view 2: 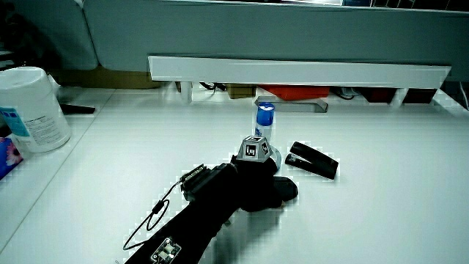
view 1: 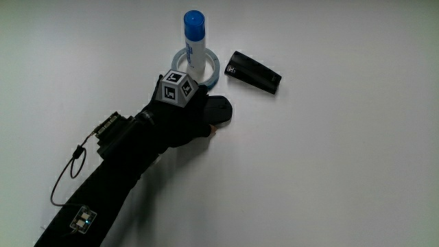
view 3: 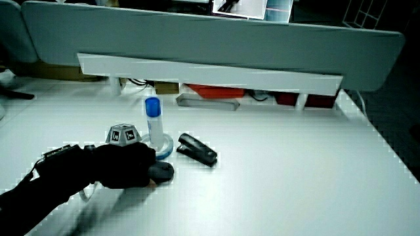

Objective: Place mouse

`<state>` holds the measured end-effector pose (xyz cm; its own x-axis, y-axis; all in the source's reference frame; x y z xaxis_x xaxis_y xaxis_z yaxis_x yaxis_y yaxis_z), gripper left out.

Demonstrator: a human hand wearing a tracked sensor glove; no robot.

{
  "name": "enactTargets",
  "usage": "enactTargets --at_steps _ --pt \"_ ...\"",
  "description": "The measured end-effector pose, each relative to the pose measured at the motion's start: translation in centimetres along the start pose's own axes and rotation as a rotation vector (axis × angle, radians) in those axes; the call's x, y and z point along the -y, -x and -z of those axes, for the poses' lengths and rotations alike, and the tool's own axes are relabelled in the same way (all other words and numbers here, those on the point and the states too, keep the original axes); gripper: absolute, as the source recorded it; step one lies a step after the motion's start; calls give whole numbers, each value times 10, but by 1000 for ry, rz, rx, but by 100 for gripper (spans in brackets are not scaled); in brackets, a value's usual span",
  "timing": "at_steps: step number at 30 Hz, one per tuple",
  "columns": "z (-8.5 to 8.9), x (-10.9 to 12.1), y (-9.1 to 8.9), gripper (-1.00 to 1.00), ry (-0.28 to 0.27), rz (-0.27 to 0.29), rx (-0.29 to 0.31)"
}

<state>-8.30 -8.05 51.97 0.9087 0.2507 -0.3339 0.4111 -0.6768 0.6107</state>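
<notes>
A dark mouse (view 1: 221, 110) lies on the white table (view 1: 329, 165), just nearer to the person than the blue-capped tube. The gloved hand (view 1: 195, 116) rests over one end of the mouse with its fingers curled onto it; the patterned cube (view 1: 178, 88) sits on the hand's back. Both side views show the mouse (view 2: 284, 190) (view 3: 161, 172) down on the tabletop, poking out from under the hand (view 2: 256, 187) (view 3: 128, 165). Most of the mouse is covered by the fingers.
A white tube with a blue cap (view 1: 194, 38) stands inside a pale tape ring (view 1: 213, 66), close to the cube. A black oblong stapler-like object (view 1: 254, 71) lies beside the ring. A white canister (view 2: 33, 110) stands at the table's edge. A low partition (view 2: 293, 70) bounds the table.
</notes>
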Motion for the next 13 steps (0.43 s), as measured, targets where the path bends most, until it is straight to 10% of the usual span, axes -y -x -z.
enactTargets --at_steps 8,13 --pt "-6 19 7 -100 -30 24 20" --pt "-32 63 0 -100 -31 48 96"
